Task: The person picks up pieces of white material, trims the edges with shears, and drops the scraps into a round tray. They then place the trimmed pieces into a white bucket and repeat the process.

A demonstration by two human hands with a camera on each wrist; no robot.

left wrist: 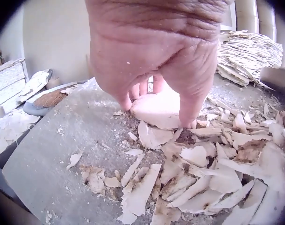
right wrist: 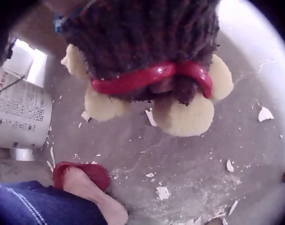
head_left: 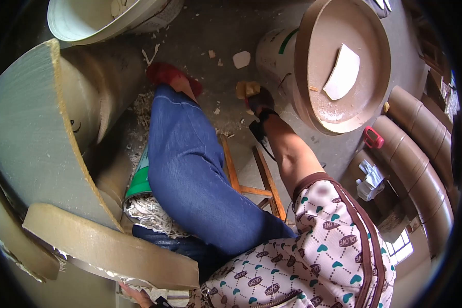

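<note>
While left fingers (left wrist: 125,99) hold white shard (left wrist: 156,111), flakes (left wrist: 210,180) lie alongside.

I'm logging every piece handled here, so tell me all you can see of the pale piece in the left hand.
The pale piece is whitish and smooth-looking, with a rounded near edge; glare washes out its upper face. It looks stiff, though its material is uncertain. The left hand grips it with fingers on either side, hiding part of it. It sits low over a grey surface, beside broken flakes; whether it rests there is unclear.
</note>
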